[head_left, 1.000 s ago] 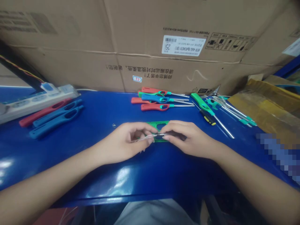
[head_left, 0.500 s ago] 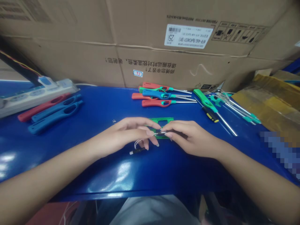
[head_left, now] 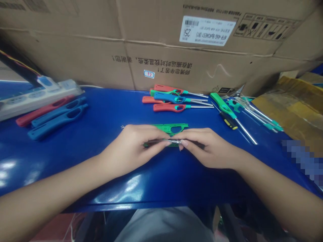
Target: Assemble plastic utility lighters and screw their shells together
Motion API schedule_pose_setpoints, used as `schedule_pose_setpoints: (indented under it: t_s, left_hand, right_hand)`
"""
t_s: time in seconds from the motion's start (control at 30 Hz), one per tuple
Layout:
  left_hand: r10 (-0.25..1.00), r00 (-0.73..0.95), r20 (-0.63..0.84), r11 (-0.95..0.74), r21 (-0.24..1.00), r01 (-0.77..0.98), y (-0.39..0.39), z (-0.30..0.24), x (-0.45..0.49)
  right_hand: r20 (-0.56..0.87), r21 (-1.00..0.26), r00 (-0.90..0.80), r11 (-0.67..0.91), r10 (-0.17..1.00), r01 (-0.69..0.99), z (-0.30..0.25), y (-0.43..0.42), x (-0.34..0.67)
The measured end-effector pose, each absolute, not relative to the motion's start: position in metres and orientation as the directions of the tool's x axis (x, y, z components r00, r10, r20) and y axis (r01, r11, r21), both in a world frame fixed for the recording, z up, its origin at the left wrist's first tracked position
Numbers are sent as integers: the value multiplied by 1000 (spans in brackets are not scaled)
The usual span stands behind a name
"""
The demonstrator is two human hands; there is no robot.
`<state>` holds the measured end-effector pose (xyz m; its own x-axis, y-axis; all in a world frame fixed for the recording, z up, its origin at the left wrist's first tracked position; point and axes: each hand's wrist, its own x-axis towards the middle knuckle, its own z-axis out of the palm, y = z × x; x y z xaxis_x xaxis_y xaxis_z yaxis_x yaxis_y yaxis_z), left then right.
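Observation:
My left hand (head_left: 137,141) is closed, thumb and forefinger pinching a thin pale wire (head_left: 173,141). From the other side, my right hand (head_left: 205,146) pinches the same wire, and the two sets of fingertips almost meet. A small dark part shows behind the right fingers, mostly covered. Just beyond and under the fingers lie green lighter casing halves (head_left: 174,127) on the blue table, partly hidden by both hands.
Multicoloured long-necked lighters (head_left: 168,107) lie at the back. A green lighter (head_left: 223,104), a black-and-yellow screwdriver (head_left: 228,120) and metal lighter tubes (head_left: 262,116) lie right. Empty casings (head_left: 58,122) and a power strip (head_left: 37,95) stand left, a cardboard box (head_left: 151,30) behind.
My left hand has closed up and turned over, its lower fingers now tucked away. The black piece dangling on white wires beneath it is out of sight. My right hand has barely moved.

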<state>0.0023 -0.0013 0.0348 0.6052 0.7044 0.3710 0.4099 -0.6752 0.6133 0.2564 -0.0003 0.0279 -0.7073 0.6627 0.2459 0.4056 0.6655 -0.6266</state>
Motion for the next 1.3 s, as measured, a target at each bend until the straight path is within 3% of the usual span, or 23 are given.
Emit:
schedule_pose_setpoints:
  t_s: [0.27,0.5,0.63,0.77,0.97,1.3]
  left_hand:
    - [692,612,383,-701,559,443,0,35,2]
    - [736,582,345,-639,637,431,1,32,3]
    - [796,553,247,-522,742,420,0,33,7]
    - [853,520,39,-290,864,411,-1,31,12]
    - [817,534,-220,18,934,357,6,24,13]
    - [787,550,-278,99,938,332,8,29,13]
  right_hand:
    - [171,-667,-631,561,756,491,27,-2,256]
    - [228,-557,-712,689,664,463,30,1,256]
    - [234,-532,-729,712,644,458,28,0,256]
    - [234,-512,-732,721,640,466,26,-3,254]
    - [259,-485,-701,717,664,500,26,-8,250]
    - [244,-409,-719,741,651,532,27,-10,250]
